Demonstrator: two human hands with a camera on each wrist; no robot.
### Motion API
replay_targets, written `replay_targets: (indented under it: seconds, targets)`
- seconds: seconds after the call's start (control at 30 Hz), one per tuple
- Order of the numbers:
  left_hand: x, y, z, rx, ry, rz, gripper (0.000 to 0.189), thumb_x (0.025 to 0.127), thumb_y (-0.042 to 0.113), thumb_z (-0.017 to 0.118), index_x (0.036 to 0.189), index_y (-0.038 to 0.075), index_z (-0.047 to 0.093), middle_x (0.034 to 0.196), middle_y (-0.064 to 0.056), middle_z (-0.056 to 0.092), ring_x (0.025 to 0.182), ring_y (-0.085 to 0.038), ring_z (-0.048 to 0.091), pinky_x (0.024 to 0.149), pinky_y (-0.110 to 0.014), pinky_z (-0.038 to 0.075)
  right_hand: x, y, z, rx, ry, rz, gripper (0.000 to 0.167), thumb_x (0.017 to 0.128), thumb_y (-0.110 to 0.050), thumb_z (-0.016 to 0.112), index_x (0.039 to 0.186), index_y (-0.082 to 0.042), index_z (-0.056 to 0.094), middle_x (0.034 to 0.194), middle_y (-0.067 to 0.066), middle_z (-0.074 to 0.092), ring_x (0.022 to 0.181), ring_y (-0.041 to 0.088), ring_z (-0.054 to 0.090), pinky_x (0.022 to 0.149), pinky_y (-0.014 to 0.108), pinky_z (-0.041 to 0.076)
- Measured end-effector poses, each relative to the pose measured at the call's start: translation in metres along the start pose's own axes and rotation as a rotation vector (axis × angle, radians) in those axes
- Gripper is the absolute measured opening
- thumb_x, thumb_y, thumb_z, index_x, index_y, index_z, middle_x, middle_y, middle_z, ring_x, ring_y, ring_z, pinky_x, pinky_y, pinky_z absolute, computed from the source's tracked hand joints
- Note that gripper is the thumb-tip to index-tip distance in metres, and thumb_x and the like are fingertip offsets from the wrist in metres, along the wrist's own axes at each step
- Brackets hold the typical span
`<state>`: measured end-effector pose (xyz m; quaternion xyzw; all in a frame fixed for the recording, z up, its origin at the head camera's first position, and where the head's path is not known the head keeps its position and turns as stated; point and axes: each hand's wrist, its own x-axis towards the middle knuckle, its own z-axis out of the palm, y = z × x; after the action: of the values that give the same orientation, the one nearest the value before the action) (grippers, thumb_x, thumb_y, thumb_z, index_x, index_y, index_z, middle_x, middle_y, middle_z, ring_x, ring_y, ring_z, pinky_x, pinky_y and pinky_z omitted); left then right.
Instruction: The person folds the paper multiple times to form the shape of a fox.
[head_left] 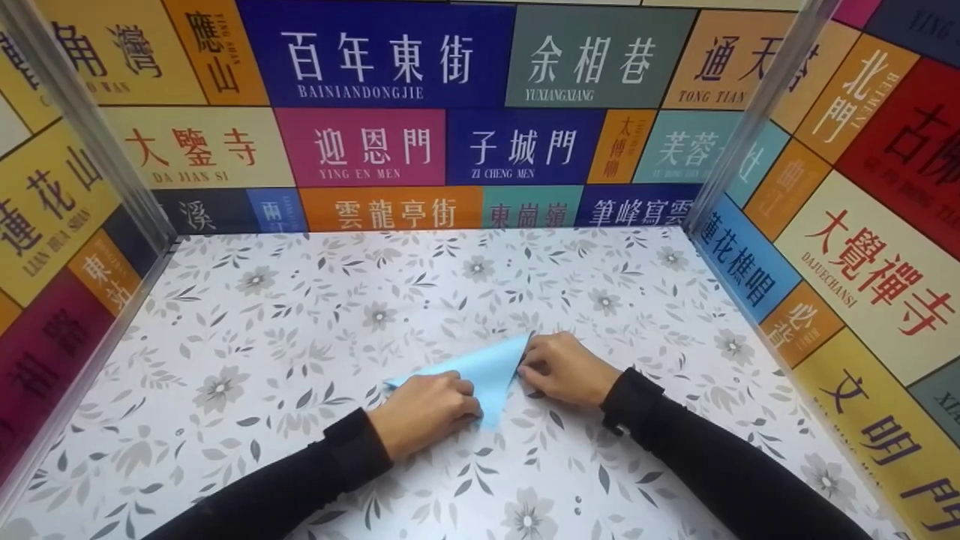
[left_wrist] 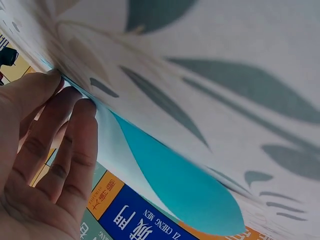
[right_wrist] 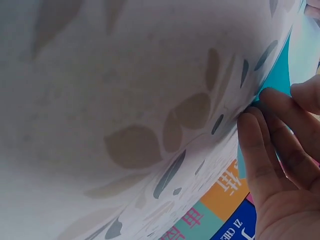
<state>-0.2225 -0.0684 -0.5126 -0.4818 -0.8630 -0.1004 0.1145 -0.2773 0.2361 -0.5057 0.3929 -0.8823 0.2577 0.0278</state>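
My light blue sheet (head_left: pixel 487 367) lies on the flower-patterned counter (head_left: pixel 300 330), plain and smooth, showing a roughly triangular outline with points at the left, upper right and bottom. Seen from my left wrist, it bows in a curve, deep turquoise inside and paler outside. My right hand (head_left: pixel 566 367) pinches its right-hand edge near the upper point. My left hand (head_left: pixel 431 409) bends over the near side, fingertips gathered; whether they pinch or only press, I can't tell.
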Motion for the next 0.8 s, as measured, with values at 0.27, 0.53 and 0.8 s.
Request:
replay_targets:
  seconds: [0.27,0.53,0.8]
  targets:
    - [0.0,0.0,0.001,0.002,0.01,0.012,0.007,0.105,0.027,0.087,0.109,0.025,0.092,0.1,0.007,0.084,0.089,-0.015,0.072,0.078,-0.029,0.065,0.002,-0.004,-0.007,-0.035,0.021,-0.007,0.01,0.104,-0.009,0.085,0.094,-0.01,0.089,0.085,0.0,0.083,0.074,0.011,0.074,0.071,0.027,0.063]
    - [-0.001,0.0,0.001,0.007,0.026,0.044,0.006,0.104,0.023,0.086,0.107,0.025,0.091,0.099,0.007,0.082,0.089,-0.014,0.073,0.077,-0.028,0.065,0.004,-0.019,-0.006,-0.04,0.025,-0.136,0.005,0.101,-0.007,0.087,0.099,-0.011,0.088,0.092,0.004,0.084,0.082,0.017,0.08,0.076,0.03,0.069]
    - [-0.001,-0.001,0.0,0.004,0.025,0.051,0.006,0.104,0.023,0.086,0.107,0.025,0.091,0.097,0.007,0.08,0.086,-0.014,0.069,0.073,-0.028,0.062,0.006,-0.033,-0.003,-0.055,0.003,-0.223,0.005,0.098,-0.008,0.09,0.103,-0.009,0.088,0.097,0.006,0.084,0.087,0.02,0.081,0.082,0.029,0.069]
